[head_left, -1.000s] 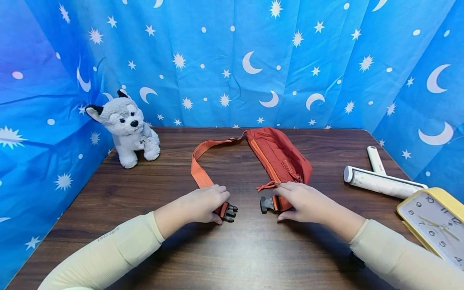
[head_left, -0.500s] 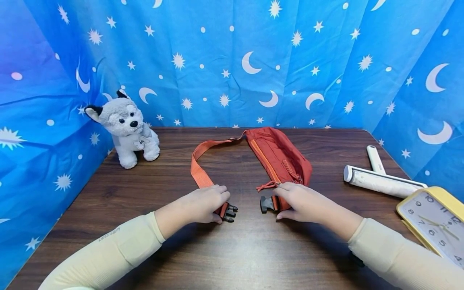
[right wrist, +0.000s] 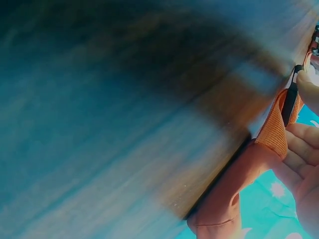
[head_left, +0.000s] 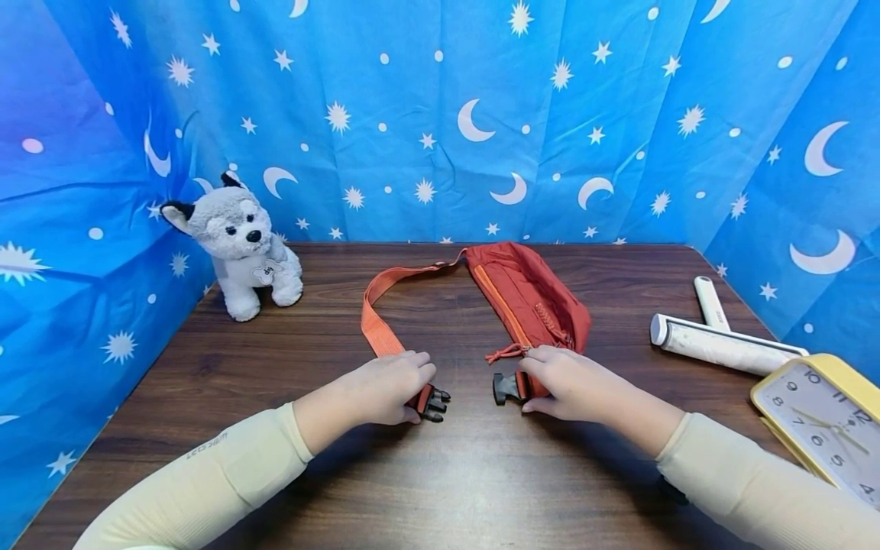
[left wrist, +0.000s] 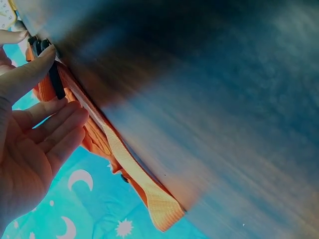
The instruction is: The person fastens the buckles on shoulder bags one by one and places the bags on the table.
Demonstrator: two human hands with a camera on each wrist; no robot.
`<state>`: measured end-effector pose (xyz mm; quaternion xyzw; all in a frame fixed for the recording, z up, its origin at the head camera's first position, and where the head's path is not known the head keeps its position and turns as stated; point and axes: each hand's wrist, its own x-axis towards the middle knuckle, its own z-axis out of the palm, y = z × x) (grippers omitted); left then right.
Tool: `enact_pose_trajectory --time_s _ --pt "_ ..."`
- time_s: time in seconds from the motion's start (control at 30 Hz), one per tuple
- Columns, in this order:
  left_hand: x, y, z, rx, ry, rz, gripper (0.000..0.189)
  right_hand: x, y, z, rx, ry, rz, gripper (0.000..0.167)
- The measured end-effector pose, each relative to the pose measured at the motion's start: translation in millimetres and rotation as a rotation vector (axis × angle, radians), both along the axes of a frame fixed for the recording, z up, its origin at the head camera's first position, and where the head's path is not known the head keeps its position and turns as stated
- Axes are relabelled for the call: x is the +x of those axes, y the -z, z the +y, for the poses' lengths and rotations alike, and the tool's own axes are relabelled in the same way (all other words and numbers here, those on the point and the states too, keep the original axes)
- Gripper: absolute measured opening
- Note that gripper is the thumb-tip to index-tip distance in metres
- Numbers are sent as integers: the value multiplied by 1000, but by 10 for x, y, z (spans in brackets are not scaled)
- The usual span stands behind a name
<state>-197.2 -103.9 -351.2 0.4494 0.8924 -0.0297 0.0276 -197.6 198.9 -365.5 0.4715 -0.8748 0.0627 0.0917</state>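
A red waist pack (head_left: 525, 294) lies on the table with its orange strap (head_left: 380, 325) curving round to the left. My left hand (head_left: 388, 388) pinches the strap end at the black pronged buckle half (head_left: 434, 403), which points right. Opposite it, my right hand (head_left: 577, 384) holds the pack's other end by the black socket buckle half (head_left: 506, 388), facing left. A gap separates the two halves. In the left wrist view, the thumb presses on a black buckle part (left wrist: 56, 79). The right wrist view shows a thumb on the black socket piece (right wrist: 289, 102).
A grey and white plush husky (head_left: 241, 244) sits at the back left of the wooden table (head_left: 440, 489). On the right lie a white roller-like tool with a handle (head_left: 729, 344) and a yellow clock (head_left: 825, 420). A blue star-and-moon curtain (head_left: 399, 114) surrounds the table.
My right thumb and forearm have shifted very slightly left. The left hand, both buckle halves and the pack look practically unmoved.
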Motion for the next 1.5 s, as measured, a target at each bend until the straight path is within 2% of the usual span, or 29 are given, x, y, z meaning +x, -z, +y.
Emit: enact_pose_trajectory --time_s 0.6,1.17,1.5 --pt "4 6 7 8 34 12 35 -34 11 -33 2 -16 36 41" --pt "-3 2 10 28 21 1 35 -21 -16 -61 0 -5 47 37" --pt "-13 9 23 31 20 36 34 -25 -12 -54 -16 -18 56 37"
